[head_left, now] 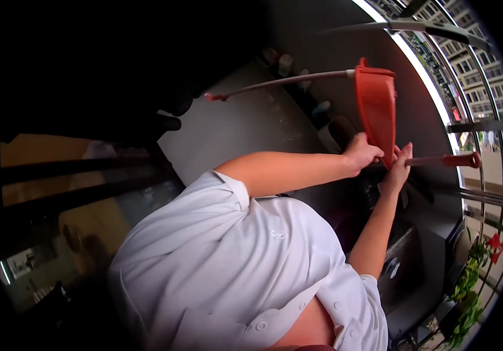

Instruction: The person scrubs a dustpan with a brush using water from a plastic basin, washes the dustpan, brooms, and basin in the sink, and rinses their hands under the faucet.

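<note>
One left hand [361, 154] and one right hand [399, 172] are supporting a red dustpan [376, 100] at far right, apparently gripping its narrow end to steady it. Left fingers are pinching narrowly; right fingers are holding beside them, near a red-ended pole [431, 161]; pole contact cannot be told.

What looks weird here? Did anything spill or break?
The thin pole by the red plastic piece looks bent, and the metal bars outside seem to curve and tilt too. That's probably the wide camera lens, not damage. I can't see any spill or break.
</note>
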`<state>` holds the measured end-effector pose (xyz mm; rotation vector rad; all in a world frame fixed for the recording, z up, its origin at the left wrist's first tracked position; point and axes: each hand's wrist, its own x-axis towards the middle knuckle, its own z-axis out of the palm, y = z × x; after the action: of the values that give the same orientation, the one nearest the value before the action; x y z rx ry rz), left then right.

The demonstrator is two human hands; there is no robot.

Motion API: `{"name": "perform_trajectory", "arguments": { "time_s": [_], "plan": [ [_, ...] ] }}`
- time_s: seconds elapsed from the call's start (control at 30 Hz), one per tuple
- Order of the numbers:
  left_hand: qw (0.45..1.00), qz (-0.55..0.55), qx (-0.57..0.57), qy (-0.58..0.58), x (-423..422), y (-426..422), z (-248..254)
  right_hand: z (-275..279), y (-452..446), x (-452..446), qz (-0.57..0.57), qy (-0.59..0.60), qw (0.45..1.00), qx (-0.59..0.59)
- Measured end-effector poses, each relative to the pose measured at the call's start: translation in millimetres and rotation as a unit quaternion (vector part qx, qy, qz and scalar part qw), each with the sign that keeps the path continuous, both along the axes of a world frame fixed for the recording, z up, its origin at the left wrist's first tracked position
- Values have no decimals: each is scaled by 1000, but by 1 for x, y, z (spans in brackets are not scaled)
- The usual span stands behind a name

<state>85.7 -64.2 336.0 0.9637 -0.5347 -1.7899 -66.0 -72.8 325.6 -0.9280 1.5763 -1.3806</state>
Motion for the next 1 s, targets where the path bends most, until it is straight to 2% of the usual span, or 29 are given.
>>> {"name": "perform_trajectory", "arguments": {
  "time_s": [0.07, 0.13, 0.2, 0.33, 0.4, 0.43, 0.5, 0.53, 0.57, 0.6, 0.67, 0.73, 0.77, 0.8, 0.83, 0.87, 0.97, 1.0],
  "plan": [
    [1000, -2, 1, 7, 2, 0, 25, 1, -3, -6, 25, -55, 998, 13],
    [1000, -9, -29, 6, -5, -2, 8, 2, -4, -3, 18, -75, 997, 12],
    [999, -11, -37, -26, -1, 2, 15, 0, -4, -18, 72, -97, 992, 37],
    [993, -63, -85, -53, -5, -5, 17, -18, -16, -46, 144, -202, 968, -30],
    [970, -179, -148, 70, 19, -16, 1, -18, -15, -51, 98, -217, 970, -56],
    [963, -191, -176, 75, 42, -17, 3, -7, -11, -51, 93, -212, 972, -50],
    [960, -107, -8, 257, 89, -44, -47, 1, -11, -51, 71, -212, 971, -80],
    [938, -34, 79, 336, 115, -59, -75, 6, -10, -50, 78, -232, 966, -89],
    [896, 47, 149, 416, 134, -72, -87, 6, -13, -60, 68, -247, 961, -104],
    [837, 62, 143, 525, 149, -86, -127, 7, -14, -65, 61, -255, 958, -117],
    [882, 237, 89, 398, 177, -115, -178, 12, -13, -72, 64, -269, 952, -131],
    [903, 228, 178, 318, 185, -122, -185, 19, -6, -73, 28, -254, 958, -131],
    [928, 189, 215, 237, 180, -119, -200, 26, -3, -73, 15, -249, 960, -129],
    [948, 114, 227, 190, 173, -98, -194, 33, 0, -73, 14, -251, 960, -123],
    [951, 35, 258, 166, 166, -85, -215, 36, 4, -67, 14, -248, 961, -119],
    [940, -12, 321, 118, 149, -71, -216, 38, 8, -63, 12, -247, 963, -112],
    [879, -62, 413, 230, 106, -51, -203, 37, 13, -55, 42, -267, 956, -116],
    [869, -58, 437, 224, 97, -56, -192, 36, 12, -51, 48, -268, 956, -113]
  ]
}}
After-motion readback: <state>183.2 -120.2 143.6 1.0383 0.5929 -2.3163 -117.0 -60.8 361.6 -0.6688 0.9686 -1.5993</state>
